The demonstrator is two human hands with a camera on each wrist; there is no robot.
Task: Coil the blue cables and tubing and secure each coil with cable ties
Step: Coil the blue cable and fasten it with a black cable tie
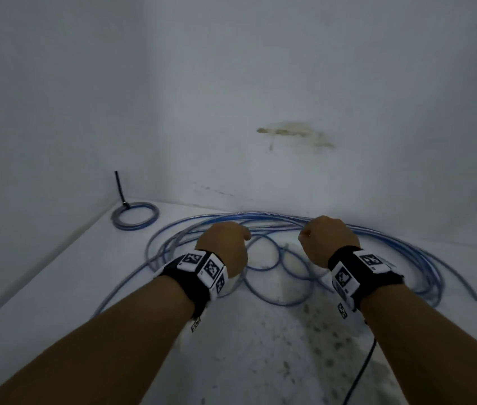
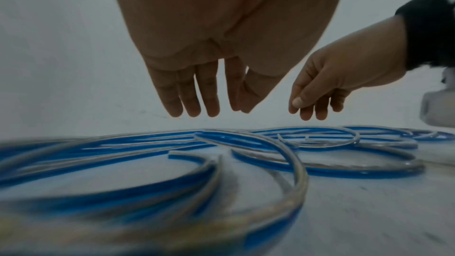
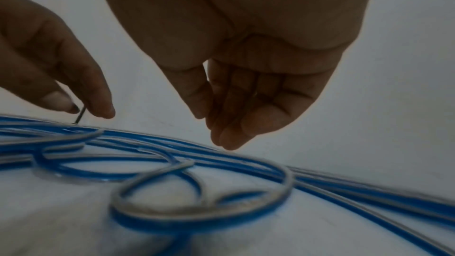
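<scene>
Loose blue tubing point(image 1: 263, 268) sprawls in wide, tangled loops over the white floor, right up to the wall; it also shows in the wrist views point(image 2: 268, 144) point(image 3: 197, 219). My left hand point(image 1: 225, 244) hovers just above the loops with straight fingers point(image 2: 211, 102) pointing down and nothing in them. To its right my right hand point(image 1: 327, 238) hangs over the tubing, fingers loosely curled point(image 3: 222, 133), thumb near the forefinger, holding nothing. A small finished blue coil point(image 1: 135, 219) lies in the far left corner, bound by a black cable tie point(image 1: 120, 188) whose tail sticks up.
White walls meet in a corner at the back left, and a stained patch point(image 1: 295, 133) marks the far wall. A black cord point(image 1: 359, 372) trails down from my right wrist. The speckled floor point(image 1: 260, 361) lies between my forearms.
</scene>
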